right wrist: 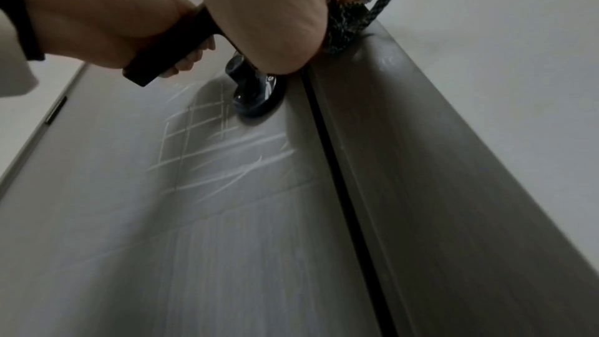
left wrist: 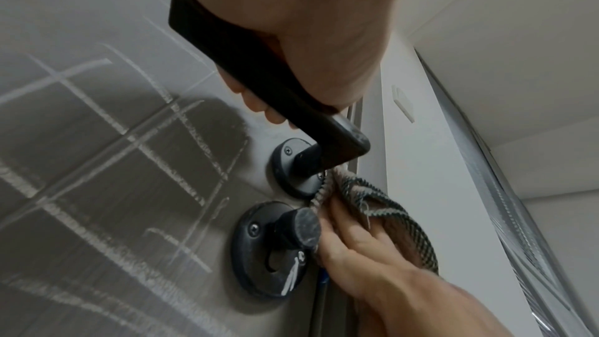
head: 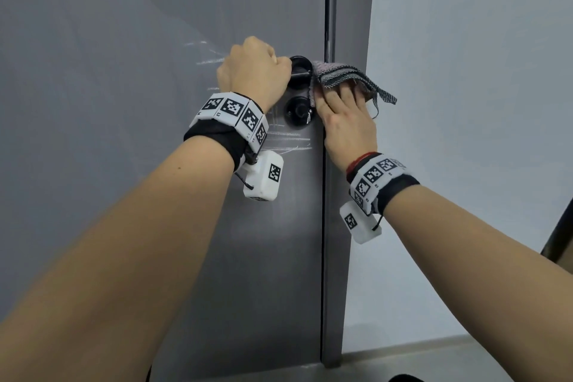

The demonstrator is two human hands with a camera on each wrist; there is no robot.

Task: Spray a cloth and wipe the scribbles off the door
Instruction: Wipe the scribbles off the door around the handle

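Observation:
A grey door (head: 124,71) carries white chalk-like scribbles (head: 290,141) left of and below its black lever handle (left wrist: 246,65); the left wrist view shows them as a crossed grid of scribbles (left wrist: 129,137). My left hand (head: 252,70) grips the lever. My right hand (head: 344,112) lies with straight fingers on a grey-striped cloth (head: 344,74), pressing it against the door's edge beside the handle rose (head: 300,63). The cloth's corner hangs loose to the right. No spray bottle is in view.
A black thumb-turn lock (head: 297,112) sits just below the handle, close to my right hand. The door frame (head: 341,195) runs vertically at the right, then a pale wall (head: 465,71). A dark object (head: 558,242) stands at the far right edge.

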